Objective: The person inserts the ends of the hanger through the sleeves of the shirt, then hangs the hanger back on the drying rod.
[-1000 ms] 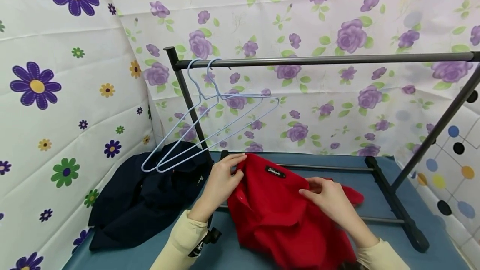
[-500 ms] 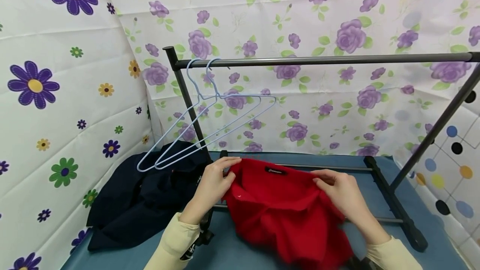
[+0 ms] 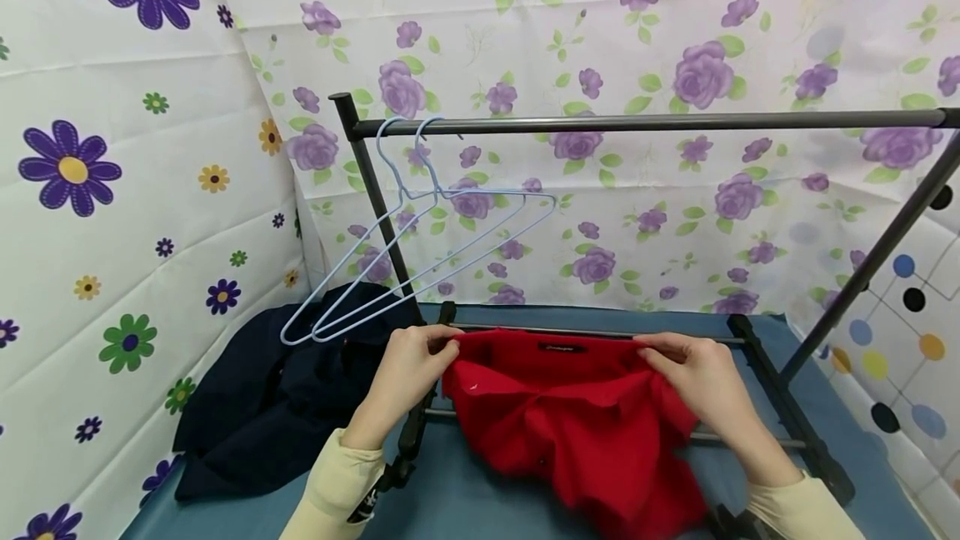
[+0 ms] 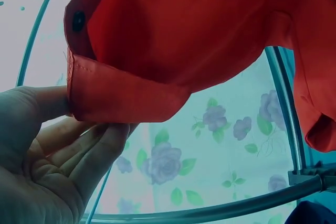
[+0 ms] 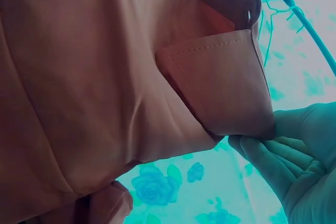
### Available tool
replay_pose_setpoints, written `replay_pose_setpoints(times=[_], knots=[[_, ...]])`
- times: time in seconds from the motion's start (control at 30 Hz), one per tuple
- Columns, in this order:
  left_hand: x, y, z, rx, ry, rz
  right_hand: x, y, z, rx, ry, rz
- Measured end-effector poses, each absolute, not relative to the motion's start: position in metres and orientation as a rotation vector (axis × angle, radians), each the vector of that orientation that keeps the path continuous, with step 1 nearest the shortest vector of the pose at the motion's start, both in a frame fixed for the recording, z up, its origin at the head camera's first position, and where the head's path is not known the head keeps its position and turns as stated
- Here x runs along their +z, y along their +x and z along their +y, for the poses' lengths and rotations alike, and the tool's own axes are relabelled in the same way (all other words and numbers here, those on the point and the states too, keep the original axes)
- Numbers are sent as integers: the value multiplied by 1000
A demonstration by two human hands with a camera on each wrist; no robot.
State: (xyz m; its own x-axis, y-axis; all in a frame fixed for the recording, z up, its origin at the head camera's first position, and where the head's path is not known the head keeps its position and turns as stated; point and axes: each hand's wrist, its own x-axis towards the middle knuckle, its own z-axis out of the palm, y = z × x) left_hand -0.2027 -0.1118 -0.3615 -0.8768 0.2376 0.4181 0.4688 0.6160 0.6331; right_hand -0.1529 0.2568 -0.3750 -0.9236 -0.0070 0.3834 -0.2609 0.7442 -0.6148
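A red collared shirt (image 3: 555, 432) hangs between my two hands in front of me, its dark neck label (image 3: 562, 348) facing me. My left hand (image 3: 405, 377) pinches the left end of the collar between thumb and fingers. On the opposite side, my right hand (image 3: 701, 377) pinches the other end. The left wrist view has a dark button (image 4: 78, 21) near a folded collar point (image 4: 126, 95). In the right wrist view, thumb and fingers hold the corner of a stitched collar point (image 5: 226, 82). The shirt's lower part drapes down and runs out of view.
Two light blue hangers (image 3: 487, 192) hang at the left end of a black rack's rail (image 3: 637, 122). A dark navy garment (image 3: 277, 407) lies crumpled at the left on the blue surface (image 3: 450, 490). Rack feet (image 3: 795, 415) and lower bars stand behind the shirt.
My right hand has moved outward and up to the right end of the collar, and my left hand slightly left and down. The collar is spread wider and its top edge is now level.
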Motion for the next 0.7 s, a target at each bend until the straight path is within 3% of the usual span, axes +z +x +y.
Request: replay_pose_setpoints(times=[0.7], knots=[[-359, -192, -123, -1114, -588, -2531, -373, -150, 261, 957, 273, -2536]])
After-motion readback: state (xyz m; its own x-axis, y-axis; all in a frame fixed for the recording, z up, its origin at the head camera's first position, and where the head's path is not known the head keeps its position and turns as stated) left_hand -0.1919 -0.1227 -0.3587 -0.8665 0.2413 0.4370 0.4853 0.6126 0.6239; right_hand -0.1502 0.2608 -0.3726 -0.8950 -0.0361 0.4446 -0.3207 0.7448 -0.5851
